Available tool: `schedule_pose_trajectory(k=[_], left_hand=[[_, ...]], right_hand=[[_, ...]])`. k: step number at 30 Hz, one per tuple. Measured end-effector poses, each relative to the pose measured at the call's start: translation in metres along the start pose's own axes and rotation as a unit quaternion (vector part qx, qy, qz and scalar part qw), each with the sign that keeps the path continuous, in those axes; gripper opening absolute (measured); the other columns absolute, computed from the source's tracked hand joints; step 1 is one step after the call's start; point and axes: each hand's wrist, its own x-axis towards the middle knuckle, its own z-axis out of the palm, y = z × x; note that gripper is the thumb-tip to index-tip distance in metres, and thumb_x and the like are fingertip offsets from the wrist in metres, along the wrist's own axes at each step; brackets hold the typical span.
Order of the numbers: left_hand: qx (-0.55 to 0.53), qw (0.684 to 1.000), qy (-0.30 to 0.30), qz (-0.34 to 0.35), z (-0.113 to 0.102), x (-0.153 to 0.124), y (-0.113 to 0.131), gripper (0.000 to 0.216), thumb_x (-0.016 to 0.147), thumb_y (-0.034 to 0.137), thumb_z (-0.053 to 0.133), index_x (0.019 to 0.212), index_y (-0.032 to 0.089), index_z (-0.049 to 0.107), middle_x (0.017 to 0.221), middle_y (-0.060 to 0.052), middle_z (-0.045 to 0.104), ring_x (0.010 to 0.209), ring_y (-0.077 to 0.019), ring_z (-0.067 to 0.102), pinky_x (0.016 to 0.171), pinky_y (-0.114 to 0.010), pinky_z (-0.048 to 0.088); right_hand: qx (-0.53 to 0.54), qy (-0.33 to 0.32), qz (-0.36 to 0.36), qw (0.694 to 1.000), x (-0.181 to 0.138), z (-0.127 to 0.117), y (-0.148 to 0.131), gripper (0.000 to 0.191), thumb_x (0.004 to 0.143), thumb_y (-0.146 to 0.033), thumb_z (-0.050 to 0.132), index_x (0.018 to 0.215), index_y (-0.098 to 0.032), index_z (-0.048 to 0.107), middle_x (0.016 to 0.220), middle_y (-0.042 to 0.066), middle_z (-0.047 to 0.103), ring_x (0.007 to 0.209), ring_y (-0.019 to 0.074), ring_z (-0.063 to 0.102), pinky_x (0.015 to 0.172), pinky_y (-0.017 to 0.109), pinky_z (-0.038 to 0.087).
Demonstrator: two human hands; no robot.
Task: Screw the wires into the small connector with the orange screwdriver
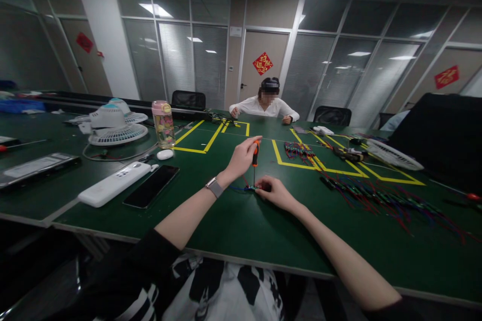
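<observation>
My left hand (243, 156), with a watch at the wrist, is closed round the orange and black handle of a screwdriver (255, 156). The screwdriver stands upright, its thin shaft pointing down at a small circuit board (251, 188) on the green table. Red and blue wires come off this board. My right hand (276, 193) pinches the board's right edge with thumb and fingers, low over the table top. Whether the screwdriver's tip sits in a screw is too small to tell.
Several wired circuit boards (380, 200) lie in a row at the right, with another bunch (299, 152) inside yellow tape. To the left are a black phone (152, 186), a white power bank (115, 184), a bottle (163, 124) and white fans (117, 133). Across the table sits a person (265, 105).
</observation>
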Motion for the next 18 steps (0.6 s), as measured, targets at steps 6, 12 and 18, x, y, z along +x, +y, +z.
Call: schedule_pose_trajectory(k=[6,12,18], left_hand=[[-0.042,0.997,0.034,-0.054,0.0,0.002,-0.004,0.023,0.078,0.029,0.06,0.095,0.015,0.065,0.088,-0.006,0.065,0.074,-0.0132,0.061,0.069,-0.025,0.049],[0.094,0.994,0.033,0.041,-0.005,-0.003,0.001,0.025,0.087,0.026,0.046,0.104,0.019,0.064,0.104,-0.007,0.061,0.098,-0.0161,0.056,0.09,-0.03,0.043],[-0.061,0.995,0.012,-0.078,-0.003,0.003,-0.012,0.031,0.085,0.028,0.049,0.111,0.015,0.06,0.095,-0.008,0.066,0.077,-0.014,0.064,0.07,-0.026,0.05]], right_hand=[[-0.001,0.0,0.001,1.0,0.0,0.0,0.001,0.014,0.074,-0.019,0.061,0.086,-0.015,0.064,0.07,0.001,0.057,0.063,0.0116,0.051,0.059,0.023,0.041],[-0.007,-0.002,-0.001,1.0,0.001,0.001,0.002,0.014,0.074,-0.02,0.06,0.086,-0.015,0.064,0.07,0.001,0.057,0.063,0.0118,0.051,0.059,0.023,0.041],[0.004,-0.005,-0.006,1.0,0.001,0.001,0.004,0.013,0.074,-0.02,0.06,0.085,-0.015,0.063,0.069,0.0,0.057,0.062,0.0115,0.051,0.059,0.023,0.041]])
